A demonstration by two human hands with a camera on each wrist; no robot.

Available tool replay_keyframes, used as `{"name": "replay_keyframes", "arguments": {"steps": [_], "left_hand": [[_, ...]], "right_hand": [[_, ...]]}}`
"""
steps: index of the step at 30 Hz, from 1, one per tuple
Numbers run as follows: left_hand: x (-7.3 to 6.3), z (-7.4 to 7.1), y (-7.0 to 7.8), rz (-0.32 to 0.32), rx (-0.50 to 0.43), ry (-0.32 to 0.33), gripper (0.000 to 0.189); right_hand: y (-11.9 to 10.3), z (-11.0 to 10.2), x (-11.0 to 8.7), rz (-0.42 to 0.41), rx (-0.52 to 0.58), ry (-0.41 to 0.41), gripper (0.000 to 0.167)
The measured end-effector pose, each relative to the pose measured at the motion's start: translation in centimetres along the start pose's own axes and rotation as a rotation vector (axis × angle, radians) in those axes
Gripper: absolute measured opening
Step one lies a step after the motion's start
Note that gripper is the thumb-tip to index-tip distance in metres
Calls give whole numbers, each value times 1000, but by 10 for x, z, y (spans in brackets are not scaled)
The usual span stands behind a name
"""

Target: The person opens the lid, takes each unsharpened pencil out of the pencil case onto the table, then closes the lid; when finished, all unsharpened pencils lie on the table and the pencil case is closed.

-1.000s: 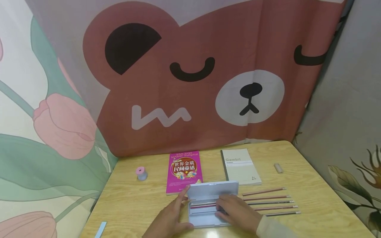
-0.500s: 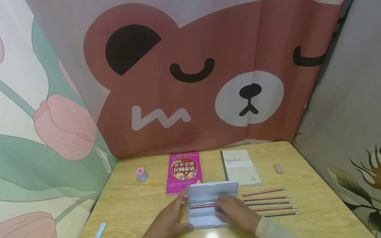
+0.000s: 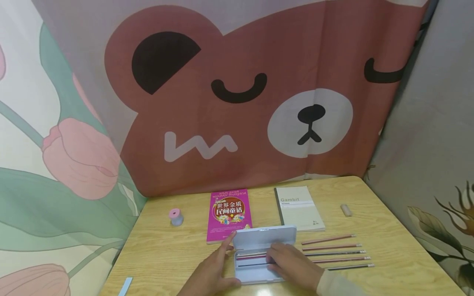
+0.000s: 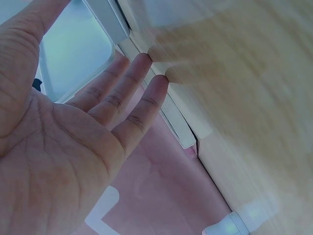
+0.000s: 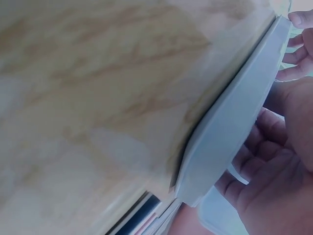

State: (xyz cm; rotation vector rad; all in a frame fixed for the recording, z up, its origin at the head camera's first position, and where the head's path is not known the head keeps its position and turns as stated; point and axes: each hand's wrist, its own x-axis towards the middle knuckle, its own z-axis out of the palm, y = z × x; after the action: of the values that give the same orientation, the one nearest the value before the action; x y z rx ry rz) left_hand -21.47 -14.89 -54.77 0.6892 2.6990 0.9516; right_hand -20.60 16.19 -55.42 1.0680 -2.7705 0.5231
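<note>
A pale blue-grey pencil case (image 3: 259, 277) lies on the table with its lid (image 3: 264, 237) raised. My left hand (image 3: 212, 267) is at the case's left end, index fingertip at the lid's edge and thumb at the near corner. Its other fingers (image 4: 129, 120) stretch out loosely in the left wrist view. My right hand (image 3: 292, 263) reaches into the case, fingers (image 5: 249, 156) curled, with a dark pencil (image 3: 253, 265) pinched at the thumb and fingertips. A red pencil (image 3: 251, 258) and a lighter one lie behind it in the case; their right ends are hidden by the hand.
Several pencils (image 3: 338, 259) lie in a row right of the case. Behind stand out a pink book (image 3: 229, 213), a cream notebook (image 3: 300, 209) and an eraser (image 3: 346, 210). A pink-topped spool (image 3: 175, 216) and a light blue strip (image 3: 126, 285) are on the left.
My right hand has shifted slightly to the left inside the case, and the dark pencil shows more plainly. The left hand and the raised lid have stayed in place.
</note>
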Motion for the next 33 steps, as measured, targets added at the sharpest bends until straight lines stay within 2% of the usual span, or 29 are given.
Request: {"name": "replay_keyframes", "arguments": {"steps": [6, 15, 18, 22, 26, 33], "left_hand": [[0, 0, 1, -2, 2, -1, 133], [1, 0, 1, -13, 1, -7, 134], [0, -1, 0, 5, 12, 2, 134], [0, -1, 0, 16, 22, 9, 134], [0, 0, -1, 20, 22, 12, 134], [-1, 0, 0, 33, 23, 13, 134]], "right_hand": [[0, 0, 0, 9, 3, -18, 9], [2, 0, -1, -32, 5, 61, 6], [1, -5, 0, -53, 8, 79, 4], [-2, -16, -3, -35, 21, 48, 9], [0, -27, -15, -16, 29, 27, 17], [18, -39, -53, -65, -32, 127, 20]]}}
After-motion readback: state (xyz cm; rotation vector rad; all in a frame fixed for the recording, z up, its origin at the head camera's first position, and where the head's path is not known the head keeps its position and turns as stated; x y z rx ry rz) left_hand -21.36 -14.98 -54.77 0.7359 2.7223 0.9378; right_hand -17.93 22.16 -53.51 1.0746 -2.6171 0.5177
